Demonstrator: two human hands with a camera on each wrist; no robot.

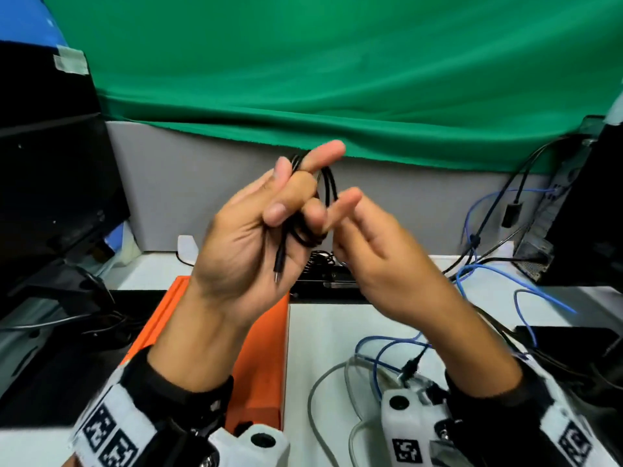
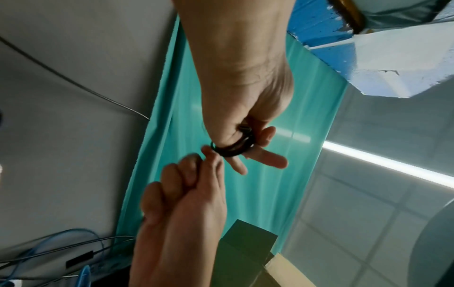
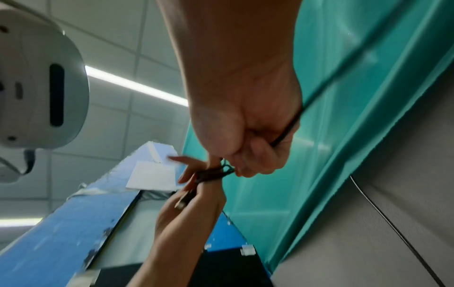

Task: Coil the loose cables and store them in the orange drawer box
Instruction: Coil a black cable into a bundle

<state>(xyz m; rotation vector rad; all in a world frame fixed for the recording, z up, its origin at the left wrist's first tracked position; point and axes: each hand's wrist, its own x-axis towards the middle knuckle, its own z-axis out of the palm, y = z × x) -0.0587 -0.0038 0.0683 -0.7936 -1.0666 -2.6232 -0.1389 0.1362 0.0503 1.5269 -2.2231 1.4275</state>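
Note:
My left hand is raised in front of me and grips a small coil of black cable; the cable's plug end hangs down across the palm. My right hand meets the coil from the right. In the right wrist view its fingertips pinch a strand of the black cable, and another strand crosses the palm. The left wrist view shows the coil looped round the left fingers. The orange drawer box sits on the table beneath my left wrist, partly hidden.
Loose blue cable and grey cable lie on the white table under my right wrist. More blue and black cables run to a computer tower at the right. A dark monitor stands at the left, and a green cloth hangs behind.

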